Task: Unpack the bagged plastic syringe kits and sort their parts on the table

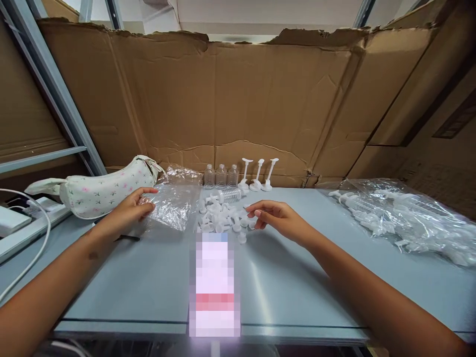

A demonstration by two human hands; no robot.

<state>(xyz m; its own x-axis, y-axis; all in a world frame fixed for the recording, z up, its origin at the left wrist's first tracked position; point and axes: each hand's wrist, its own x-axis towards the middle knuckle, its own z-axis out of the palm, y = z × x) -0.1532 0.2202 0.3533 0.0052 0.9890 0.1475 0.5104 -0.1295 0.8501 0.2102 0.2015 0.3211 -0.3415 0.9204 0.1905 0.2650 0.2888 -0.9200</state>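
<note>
Your L hand is at the L edge of the thin clear plastic bag, thumb & index pinching the film, it seems. Your R hand is at the R edge of the pile of small white pcs, fingers curled, thumb close to index; can't tell if there's a pc between them. Pile's mid-table, in front of 3 clear bottles; 3 upright white pumps stand just R of those, nr the cardboard. Clear bag's just L of the pile; lg bag of white parts is well apart, far R.

Tips: film prob. slips & crumples easily, so pinch firmly & don't drag it thru the pile. Use fingertips on small pcs, 1 at a time; they'd likely scatter if nudged. Mind the upright pumps, could tip.
</note>
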